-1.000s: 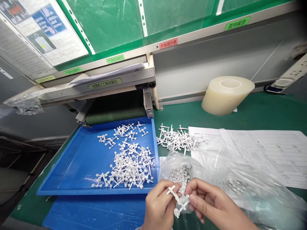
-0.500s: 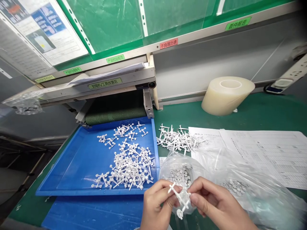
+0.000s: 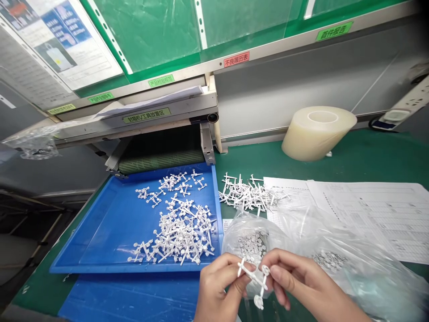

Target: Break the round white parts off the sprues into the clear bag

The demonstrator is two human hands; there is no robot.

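Observation:
Between thumb and fingers, my left hand [image 3: 223,284] pinches a white branched plastic piece [image 3: 253,276] that has small round discs at its right end. The fingertips of my right hand [image 3: 295,277] are closed at the upper disc of the same piece. Just behind the hands lies an open clear bag [image 3: 234,230] with many small round white parts inside. A blue tray [image 3: 100,223] on the left holds a heap of similar branched pieces [image 3: 184,232]. Bare white stems [image 3: 246,193] are piled on the green table beyond the bag.
A second clear bag [image 3: 368,268] with small parts lies at the right, over printed sheets [image 3: 368,210]. A roll of clear film [image 3: 311,138] stands at the back. The conveyor end [image 3: 161,162] sits behind the tray, under a shelf [image 3: 134,123].
The white piece has turned and shifted slightly right, so its discs show more clearly. My right hand has moved a little to the right along with it.

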